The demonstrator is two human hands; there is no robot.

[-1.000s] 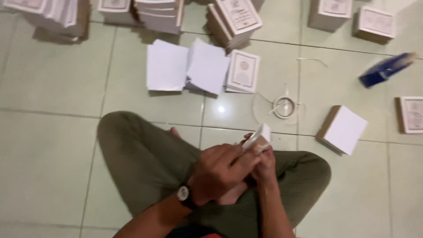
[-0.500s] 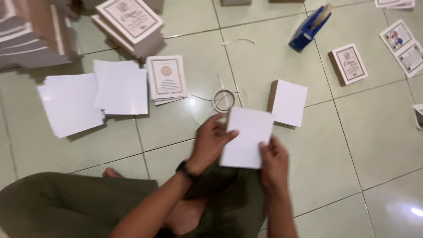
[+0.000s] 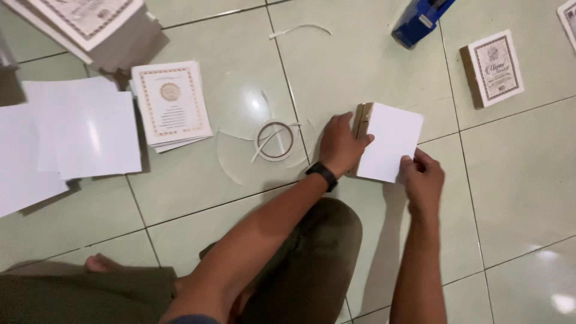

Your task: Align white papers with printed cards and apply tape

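Left hand [image 3: 338, 146] clamped on white booklet [image 3: 389, 141] at its nine o'clock edge; right hand [image 3: 423, 178] pinching the five o'clock corner. Tape ring [image 3: 275, 140] at nine o'clock of hands, blue dispenser [image 3: 420, 21] at twelve.

**What the view hides or cuts off**

Beside the left hand [image 3: 339, 146], the brown stack [image 3: 360, 120] shows only a thin edge; the white card [image 3: 390, 141] covers the rest, and how many pieces it holds cannot be told. The right hand's fingers [image 3: 414, 163] hide the card's lower corner. Far above the fingers, the blue tape dispenser [image 3: 420, 19] runs off the top edge. Well left of the fingers, the blank white sheets [image 3: 72, 138] and the printed stack [image 3: 90, 27] are cut by the frame. Print on the booklet [image 3: 495, 67] is too small to tell.
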